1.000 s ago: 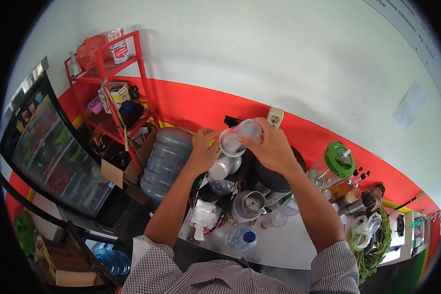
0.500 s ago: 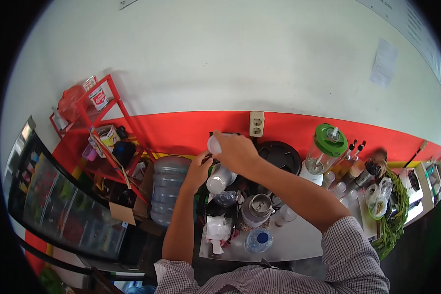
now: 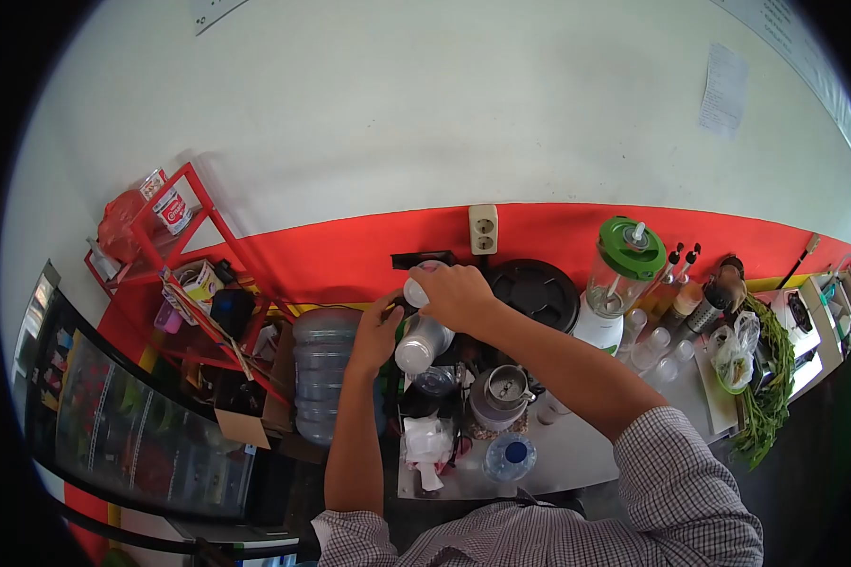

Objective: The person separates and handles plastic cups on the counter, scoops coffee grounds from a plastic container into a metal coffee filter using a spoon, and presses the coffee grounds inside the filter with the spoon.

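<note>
My right hand (image 3: 456,295) is closed around a whitish translucent plastic cup (image 3: 414,293), which it holds tilted above the table's back edge. Close beside it on the left is my left hand (image 3: 378,333), its fingers curled at a small dark item I cannot make out. Just below both hands lies a stack of clear plastic cups (image 3: 418,352), partly covered by my right hand. A metal pot (image 3: 506,386) with a handled cup on top stands nearer to me, with a blue-capped water bottle (image 3: 511,456) in front of it.
On the right stand a green-lidded blender (image 3: 617,274), several clear cups (image 3: 648,350) and a bundle of green stalks (image 3: 771,387). A large water jug (image 3: 326,378) and red shelf (image 3: 227,246) are at the left. Behind sits a round black lid (image 3: 534,295) below a wall socket (image 3: 483,230).
The view has shifted slightly. My right hand has lowered the cup a little, closer to the cup stack, while my left hand stays beside it.
</note>
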A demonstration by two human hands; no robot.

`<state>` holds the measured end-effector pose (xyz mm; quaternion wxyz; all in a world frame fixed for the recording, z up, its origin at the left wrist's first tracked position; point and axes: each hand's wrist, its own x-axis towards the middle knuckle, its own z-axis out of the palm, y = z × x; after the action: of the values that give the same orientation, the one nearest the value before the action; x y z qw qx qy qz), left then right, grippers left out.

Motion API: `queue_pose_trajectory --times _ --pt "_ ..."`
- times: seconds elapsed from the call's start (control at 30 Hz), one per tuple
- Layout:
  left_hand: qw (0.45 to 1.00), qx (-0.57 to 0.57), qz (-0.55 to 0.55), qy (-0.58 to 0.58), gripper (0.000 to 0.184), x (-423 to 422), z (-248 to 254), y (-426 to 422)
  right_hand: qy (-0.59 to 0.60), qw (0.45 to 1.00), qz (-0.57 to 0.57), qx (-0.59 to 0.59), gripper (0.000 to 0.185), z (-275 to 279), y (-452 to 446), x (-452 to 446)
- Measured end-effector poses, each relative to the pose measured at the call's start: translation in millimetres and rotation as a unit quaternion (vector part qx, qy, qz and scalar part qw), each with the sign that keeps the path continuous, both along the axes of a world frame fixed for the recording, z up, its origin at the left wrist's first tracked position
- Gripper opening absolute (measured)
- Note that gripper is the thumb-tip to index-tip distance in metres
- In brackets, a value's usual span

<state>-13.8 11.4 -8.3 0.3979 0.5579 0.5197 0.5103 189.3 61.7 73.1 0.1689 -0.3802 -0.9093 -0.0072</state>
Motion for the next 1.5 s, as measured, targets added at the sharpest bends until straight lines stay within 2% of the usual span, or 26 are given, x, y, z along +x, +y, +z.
queue_pose_trajectory --times 0.17,0.3,0.43,0.5,0.53,0.6,0.7,0.83,0.9,1.07,1.3,1.5 --pt "1.000 0.005 -0.022 -0.012 0.040 -3 5 -3 0.024 0.999 -0.033 -0.012 0.070 -2 -11 -1" --pt "0.999 -0.034 -0.005 0.038 0.043 -7 18 -11 0.067 0.994 -0.078 -0.047 0.069 -8 -18 0" --pt "0.996 0.023 0.037 0.081 0.044 4 50 -42 0.131 0.986 -0.059 -0.080 0.069 -20 -20 20" --pt "0.996 0.030 0.032 0.075 0.043 11 60 -56 0.236 0.956 0.035 -0.169 0.071 -21 -18 38" --pt "0.995 0.064 0.034 0.064 0.043 14 62 -63 0.233 0.957 0.029 -0.171 0.071 -19 -24 45" --pt "0.990 0.108 0.052 0.079 0.044 17 62 -75 0.362 0.905 0.031 -0.220 0.072 -16 -40 57" --pt "0.979 0.121 0.088 0.136 0.042 45 90 -110 0.373 0.881 0.034 -0.288 0.070 -13 -60 81" --pt "0.972 0.156 0.083 0.153 0.038 79 101 -143 0.330 0.873 0.063 -0.353 0.066 -10 -85 130" --pt "0.969 0.152 0.029 0.193 0.037 97 108 -159 0.253 0.877 0.106 -0.394 0.066 -14 -94 160" --pt "0.982 0.112 -0.018 0.152 0.042 157 119 -184 0.069 0.916 0.064 -0.389 0.069 -15 -117 239" --pt "0.966 0.114 -0.094 0.214 0.043 254 126 -175 0.108 0.924 -0.017 -0.366 0.070 -39 -132 366" --pt "0.961 0.065 -0.185 0.194 0.042 349 88 -147 0.145 0.906 -0.104 -0.383 0.066 -63 -147 462"
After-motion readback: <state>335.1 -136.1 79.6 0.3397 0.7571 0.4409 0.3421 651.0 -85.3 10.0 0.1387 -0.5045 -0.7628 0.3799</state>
